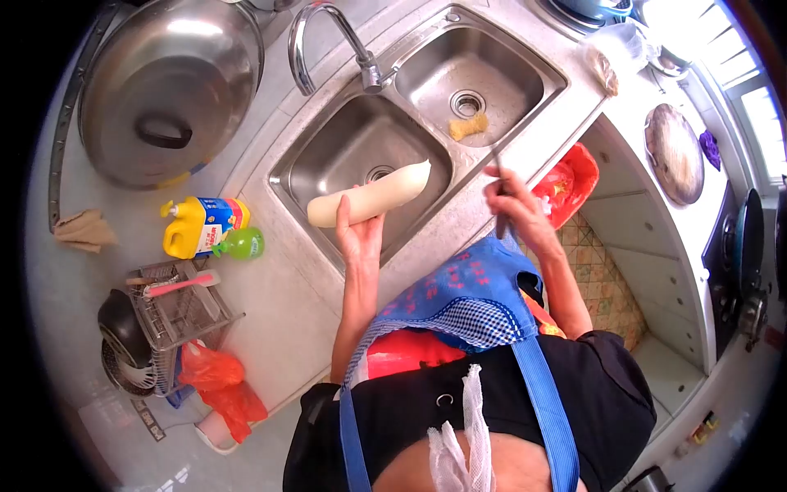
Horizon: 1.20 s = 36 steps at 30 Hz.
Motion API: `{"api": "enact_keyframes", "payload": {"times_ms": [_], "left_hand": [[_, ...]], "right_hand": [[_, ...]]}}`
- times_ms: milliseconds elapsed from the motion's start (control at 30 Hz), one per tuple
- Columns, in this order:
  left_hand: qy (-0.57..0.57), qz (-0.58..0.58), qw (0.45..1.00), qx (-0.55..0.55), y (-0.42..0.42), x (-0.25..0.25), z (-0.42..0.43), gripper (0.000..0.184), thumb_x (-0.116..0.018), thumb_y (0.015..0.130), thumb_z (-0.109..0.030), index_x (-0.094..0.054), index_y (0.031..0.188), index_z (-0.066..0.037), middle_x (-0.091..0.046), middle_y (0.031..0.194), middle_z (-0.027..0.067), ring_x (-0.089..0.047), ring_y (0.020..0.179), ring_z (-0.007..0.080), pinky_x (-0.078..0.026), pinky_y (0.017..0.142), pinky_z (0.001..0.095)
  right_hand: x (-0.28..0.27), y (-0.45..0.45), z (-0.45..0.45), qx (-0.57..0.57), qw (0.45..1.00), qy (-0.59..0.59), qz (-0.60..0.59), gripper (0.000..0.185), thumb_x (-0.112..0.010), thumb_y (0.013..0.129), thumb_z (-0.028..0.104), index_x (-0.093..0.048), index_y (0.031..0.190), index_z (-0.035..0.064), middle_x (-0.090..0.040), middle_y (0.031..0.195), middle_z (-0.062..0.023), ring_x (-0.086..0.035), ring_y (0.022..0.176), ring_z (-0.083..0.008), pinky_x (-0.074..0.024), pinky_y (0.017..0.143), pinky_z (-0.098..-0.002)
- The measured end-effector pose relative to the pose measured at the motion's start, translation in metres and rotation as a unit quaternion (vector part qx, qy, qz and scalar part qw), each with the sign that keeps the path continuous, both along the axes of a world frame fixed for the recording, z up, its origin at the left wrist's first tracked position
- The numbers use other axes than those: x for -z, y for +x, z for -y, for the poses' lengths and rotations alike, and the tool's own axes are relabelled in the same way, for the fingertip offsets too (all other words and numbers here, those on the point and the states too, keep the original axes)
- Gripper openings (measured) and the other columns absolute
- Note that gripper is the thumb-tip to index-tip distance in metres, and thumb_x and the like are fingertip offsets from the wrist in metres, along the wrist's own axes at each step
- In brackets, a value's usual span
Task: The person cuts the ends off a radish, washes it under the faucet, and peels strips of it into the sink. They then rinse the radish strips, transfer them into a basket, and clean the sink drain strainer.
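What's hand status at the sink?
Left hand holding long white vegetable over left basin. Right hand gripping slim dark tool, apart from vegetable. Nothing between them; yellow sponge-like item in other basin.

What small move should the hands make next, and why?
Probably turn the white radish in the left hand to check its underside: the side in view looks pale and smooth, the underside is hidden, and the dark tool in the right hand is held clear of it.
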<state>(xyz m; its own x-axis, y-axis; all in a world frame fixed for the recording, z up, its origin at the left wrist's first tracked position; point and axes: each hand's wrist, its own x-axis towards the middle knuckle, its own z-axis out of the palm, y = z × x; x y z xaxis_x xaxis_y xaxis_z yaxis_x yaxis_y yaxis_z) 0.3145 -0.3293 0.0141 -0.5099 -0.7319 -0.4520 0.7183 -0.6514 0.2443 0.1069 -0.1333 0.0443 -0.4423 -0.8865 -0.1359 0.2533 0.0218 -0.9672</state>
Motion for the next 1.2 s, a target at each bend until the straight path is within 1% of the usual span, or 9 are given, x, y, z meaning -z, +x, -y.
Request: {"api": "enact_keyframes", "payload": {"times_ms": [67, 133, 300, 700, 833, 933, 1000, 1167, 1200], "left_hand": [[-0.021, 0.006, 1.000, -0.004, -0.002, -0.007, 0.001, 0.052, -0.071, 0.077, -0.013, -0.043, 0.118, 0.001, -0.050, 0.116, 0.0143, -0.045, 0.116, 0.0310, -0.035, 0.103, 0.0501], [-0.040, 0.012, 0.999, -0.010, -0.003, -0.010, 0.001, 0.051, -0.071, 0.077, -0.013, -0.043, 0.117, 0.001, -0.050, 0.115, 0.0139, -0.045, 0.116, 0.0309, -0.035, 0.103, 0.0496], [-0.104, 0.053, 0.992, -0.042, -0.008, -0.022, -0.005, 0.046, -0.065, 0.081, -0.018, -0.042, 0.117, 0.001, -0.049, 0.116, 0.0152, -0.046, 0.116, 0.0283, -0.037, 0.101, 0.0450], [-0.195, 0.072, 0.977, -0.042, -0.014, -0.032, -0.016, 0.049, -0.063, 0.081, -0.017, -0.040, 0.120, 0.001, -0.048, 0.118, 0.0128, -0.043, 0.119, 0.0267, -0.034, 0.104, 0.0443], [-0.214, 0.075, 0.973, -0.047, -0.014, -0.036, -0.019, 0.047, -0.064, 0.080, -0.016, -0.042, 0.119, 0.000, -0.050, 0.116, 0.0105, -0.044, 0.118, 0.0270, -0.034, 0.104, 0.0447], [-0.137, 0.033, 0.989, -0.048, -0.010, -0.033, -0.017, 0.045, -0.066, 0.079, -0.014, -0.046, 0.117, 0.000, -0.052, 0.114, 0.0100, -0.046, 0.117, 0.0279, -0.036, 0.103, 0.0448], [-0.068, -0.002, 0.997, -0.021, -0.008, -0.030, -0.016, 0.050, -0.068, 0.076, -0.012, -0.045, 0.118, 0.000, -0.051, 0.117, 0.0115, -0.043, 0.120, 0.0301, -0.033, 0.105, 0.0476], [-0.056, 0.026, 0.998, 0.002, -0.009, -0.029, -0.023, 0.051, -0.069, 0.075, -0.012, -0.044, 0.119, 0.000, -0.051, 0.117, 0.0122, -0.043, 0.120, 0.0296, -0.035, 0.103, 0.0477], [-0.077, 0.044, 0.996, 0.008, -0.010, -0.029, -0.025, 0.051, -0.069, 0.075, -0.012, -0.044, 0.119, 0.000, -0.051, 0.117, 0.0121, -0.044, 0.119, 0.0293, -0.036, 0.102, 0.0477]], "right_hand": [[-0.022, 0.017, 0.018, -0.072, 0.994, -0.046, 0.064, 0.053, -0.049, 0.092, 0.029, -0.035, 0.138, 0.0060, -0.047, 0.084, 0.0002, -0.044, 0.077, -0.0078, -0.0384, 0.072, -0.0227], [-0.003, 0.031, 0.036, -0.072, 0.997, -0.017, -0.023, 0.058, -0.047, 0.094, 0.035, -0.028, 0.142, 0.0082, -0.047, 0.084, 0.0007, -0.043, 0.077, -0.0080, -0.0365, 0.073, -0.0220], [-0.010, 0.050, 0.054, -0.068, 0.996, -0.037, 0.035, 0.074, -0.052, 0.092, 0.035, -0.011, 0.145, 0.0042, -0.046, 0.081, 0.0007, -0.041, 0.077, -0.0092, -0.0350, 0.073, -0.0225], [-0.033, 0.049, 0.064, -0.046, 0.995, -0.040, 0.083, 0.061, -0.051, 0.091, 0.040, -0.031, 0.141, 0.0125, -0.044, 0.075, 0.0049, -0.036, 0.066, -0.0041, -0.0268, 0.059, -0.0180], [-0.027, 0.043, 0.063, -0.056, 0.988, -0.052, 0.131, 0.060, -0.053, 0.090, 0.038, -0.033, 0.140, 0.0122, -0.048, 0.080, 0.0056, -0.039, 0.070, -0.0037, -0.0297, 0.063, -0.0176], [-0.021, 0.031, 0.062, -0.072, 0.992, -0.068, 0.081, 0.059, -0.057, 0.089, 0.034, -0.036, 0.139, 0.0120, -0.052, 0.090, 0.0064, -0.042, 0.076, -0.0033, -0.0325, 0.068, -0.0182], [-0.023, 0.020, 0.059, -0.142, 0.985, -0.059, 0.074, 0.057, -0.059, 0.089, 0.027, -0.036, 0.139, 0.0111, -0.051, 0.124, 0.0008, -0.045, 0.108, -0.0075, -0.0347, 0.093, -0.0236], [-0.013, 0.008, 0.056, -0.191, 0.980, -0.040, 0.036, 0.059, -0.060, 0.087, 0.029, -0.036, 0.139, 0.0116, -0.051, 0.120, 0.0044, -0.044, 0.090, -0.0050, -0.0364, 0.079, -0.0212], [-0.012, 0.011, 0.055, -0.167, 0.984, -0.049, 0.035, 0.060, -0.060, 0.087, 0.031, -0.037, 0.138, 0.0112, -0.052, 0.107, 0.0055, -0.043, 0.083, -0.0044, -0.0344, 0.074, -0.0199]]}}
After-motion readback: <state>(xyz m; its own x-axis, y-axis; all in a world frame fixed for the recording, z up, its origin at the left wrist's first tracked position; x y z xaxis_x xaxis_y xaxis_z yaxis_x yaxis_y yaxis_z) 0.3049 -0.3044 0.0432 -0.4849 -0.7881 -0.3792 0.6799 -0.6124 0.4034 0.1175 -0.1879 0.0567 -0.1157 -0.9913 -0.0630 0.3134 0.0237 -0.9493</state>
